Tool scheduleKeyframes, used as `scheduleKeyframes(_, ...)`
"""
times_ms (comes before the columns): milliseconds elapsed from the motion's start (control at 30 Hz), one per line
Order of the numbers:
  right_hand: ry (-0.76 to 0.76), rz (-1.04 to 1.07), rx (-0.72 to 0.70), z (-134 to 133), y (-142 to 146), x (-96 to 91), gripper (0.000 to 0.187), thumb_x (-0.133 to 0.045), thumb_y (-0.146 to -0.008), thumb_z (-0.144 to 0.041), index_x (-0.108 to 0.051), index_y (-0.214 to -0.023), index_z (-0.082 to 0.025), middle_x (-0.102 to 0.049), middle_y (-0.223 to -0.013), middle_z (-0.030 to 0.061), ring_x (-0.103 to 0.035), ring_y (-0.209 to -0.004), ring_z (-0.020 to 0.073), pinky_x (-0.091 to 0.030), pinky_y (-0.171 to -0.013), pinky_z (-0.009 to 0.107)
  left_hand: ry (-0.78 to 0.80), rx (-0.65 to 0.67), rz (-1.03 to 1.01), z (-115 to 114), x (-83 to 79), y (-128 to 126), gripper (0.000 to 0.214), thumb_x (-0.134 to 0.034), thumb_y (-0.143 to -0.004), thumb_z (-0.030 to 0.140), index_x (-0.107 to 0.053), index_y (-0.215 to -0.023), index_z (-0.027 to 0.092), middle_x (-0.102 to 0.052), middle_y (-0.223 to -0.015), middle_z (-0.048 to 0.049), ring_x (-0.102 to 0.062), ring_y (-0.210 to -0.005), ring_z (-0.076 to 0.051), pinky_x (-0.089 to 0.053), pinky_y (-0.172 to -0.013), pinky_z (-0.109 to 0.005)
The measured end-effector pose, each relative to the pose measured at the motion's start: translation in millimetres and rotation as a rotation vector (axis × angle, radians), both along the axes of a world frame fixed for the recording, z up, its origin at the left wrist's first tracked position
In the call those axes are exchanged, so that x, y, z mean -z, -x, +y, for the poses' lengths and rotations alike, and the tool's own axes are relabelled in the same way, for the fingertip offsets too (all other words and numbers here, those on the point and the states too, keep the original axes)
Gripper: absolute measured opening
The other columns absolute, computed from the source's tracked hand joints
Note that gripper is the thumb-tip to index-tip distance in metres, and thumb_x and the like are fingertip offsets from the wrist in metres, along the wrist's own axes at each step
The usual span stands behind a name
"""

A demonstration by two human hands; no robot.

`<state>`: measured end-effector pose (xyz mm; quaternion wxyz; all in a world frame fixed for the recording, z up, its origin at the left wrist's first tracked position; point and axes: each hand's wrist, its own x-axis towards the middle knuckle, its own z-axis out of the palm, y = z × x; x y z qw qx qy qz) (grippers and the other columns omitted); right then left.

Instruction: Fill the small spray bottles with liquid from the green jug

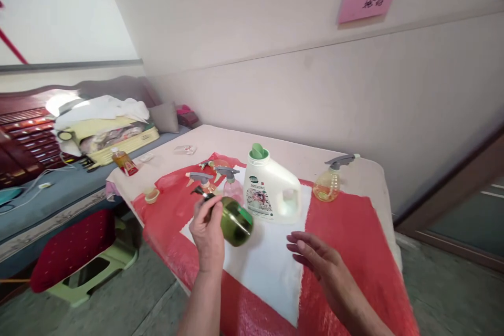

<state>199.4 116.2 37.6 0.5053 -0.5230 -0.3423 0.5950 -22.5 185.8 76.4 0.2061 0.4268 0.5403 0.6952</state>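
Note:
A green pump bottle (235,222) with a black pump top is gripped near its neck by my left hand (207,223); it lies tilted in the air, base toward the right. My right hand (315,252) hovers over the cloth with its fingers apart, holding nothing. Just behind the green bottle stands a large white detergent jug (258,189) with a green piece in its mouth. Left of the jug are a pink spray bottle (233,189) and an orange spray bottle (208,186), partly hidden. A clear spray bottle (327,185) with yellowish liquid stands at the right.
Red sheeting (346,252) and a white cloth (263,262) cover much of the table. A tape roll (151,195) lies on its left side, and an amber bottle (125,161) stands at the edge. A stool (82,257) is at the left, the wall (275,94) behind.

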Motion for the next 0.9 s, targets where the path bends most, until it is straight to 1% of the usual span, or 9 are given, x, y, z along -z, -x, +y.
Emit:
scheduleKeyframes(67,0.027,0.281,-0.076,-4,10,0.5,0.055,-0.065,-0.076,-0.062,-0.064,-0.114,-0.023,-0.061,-0.132,0.0105,-0.059,-0.117,0.0274,-0.049,-0.096,0.042,0.009,0.277,-0.229,-14,-3.0,-21,0.013,-0.07,-0.075,0.03,-0.077,-0.084,0.023,-0.066,-0.097,-0.0038,-0.063,-0.091,-0.021,-0.049,-0.078,-0.029)
scheduleKeyframes(167,0.115,0.635,-0.227,-10,22,0.1,0.056,-0.058,-0.082,-0.063,-0.061,-0.122,-0.023,-0.064,-0.128,0.0114,-0.064,-0.11,0.0278,-0.053,-0.087,0.043,0.028,0.633,-0.279,-30,-6.7,-44,0.006,-0.071,-0.075,0.023,-0.076,-0.076,0.021,-0.066,-0.1,-0.0059,-0.062,-0.101,-0.025,-0.047,-0.089,-0.034)
scheduleKeyframes(233,0.167,0.749,-0.255,-13,25,-0.6,0.052,-0.059,-0.083,-0.059,-0.063,-0.117,-0.02,-0.07,-0.117,0.0122,-0.067,-0.102,0.0284,-0.056,-0.078,0.04,0.027,0.806,-0.348,-37,-9.4,-49,0.006,-0.07,-0.074,0.018,-0.074,-0.069,0.019,-0.066,-0.108,-0.0068,-0.06,-0.108,-0.027,-0.044,-0.095,-0.037)
scheduleKeyframes(300,0.191,0.784,-0.228,-13,25,-1.9,0.05,-0.06,-0.082,-0.058,-0.064,-0.112,-0.018,-0.072,-0.109,0.0127,-0.069,-0.098,0.0287,-0.057,-0.069,0.034,0.033,0.896,-0.565,-38,-11.7,-48,0.005,-0.069,-0.073,0.017,-0.071,-0.071,0.02,-0.066,-0.114,-0.0059,-0.06,-0.109,-0.028,-0.045,-0.095,-0.039)
scheduleKeyframes(400,0.227,0.74,-0.21,-13,24,-5.3,0.055,-0.058,-0.082,-0.062,-0.063,-0.113,-0.017,-0.073,-0.105,0.0136,-0.07,-0.092,0.028,-0.056,-0.061,0.03,0.119,0.956,-0.785,-34,-12.9,-43,0.018,-0.069,-0.076,0.024,-0.069,-0.094,0.023,-0.065,-0.119,-0.0064,-0.06,-0.11,-0.026,-0.045,-0.093,-0.039)
scheduleKeyframes(467,0.243,0.67,-0.195,-14,25,-7.9,0.056,-0.059,-0.081,-0.062,-0.059,-0.117,-0.018,-0.073,-0.103,0.0128,-0.07,-0.087,0.0266,-0.055,-0.058,0.029,0.184,0.983,-0.733,-32,-11.9,-42,0.03,-0.07,-0.079,0.031,-0.067,-0.107,0.021,-0.066,-0.119,-0.0098,-0.06,-0.112,-0.026,-0.044,-0.095,-0.038)
scheduleKeyframes(533,0.217,0.586,-0.18,-15,29,-9.3,0.057,-0.058,-0.082,-0.062,-0.055,-0.121,-0.02,-0.071,-0.106,0.0119,-0.069,-0.087,0.0254,-0.055,-0.058,0.03,0.214,0.968,-0.664,-31,-10.0,-43,0.031,-0.071,-0.081,0.034,-0.066,-0.107,0.017,-0.069,-0.113,-0.0118,-0.061,-0.109,-0.026,-0.045,-0.094,-0.037)
scheduleKeyframes(767,-0.302,-0.118,0.109,-20,36,0.3,0.077,-0.083,-0.06,-0.049,-0.045,-0.123,-0.025,-0.06,-0.119,0.0086,-0.056,-0.109,0.0273,-0.048,-0.091,0.038,0.242,0.736,-0.728,-30,-5.0,-51,0.028,-0.075,-0.077,0.038,-0.066,-0.093,0.017,-0.073,-0.097,-0.0081,-0.067,-0.091,-0.022,-0.05,-0.082,-0.034)
scheduleKeyframes(900,-0.275,0.096,-0.135,-17,17,-6.8,0.047,-0.057,-0.081,-0.063,-0.057,-0.108,-0.023,-0.064,-0.108,0.008,-0.058,-0.104,0.0265,-0.046,-0.091,0.041,0.282,0.829,-0.756,-31,-9.4,-45,0.03,-0.076,-0.075,0.04,-0.066,-0.092,0.017,-0.074,-0.089,-0.0088,-0.069,-0.086,-0.024,-0.052,-0.077,-0.035)
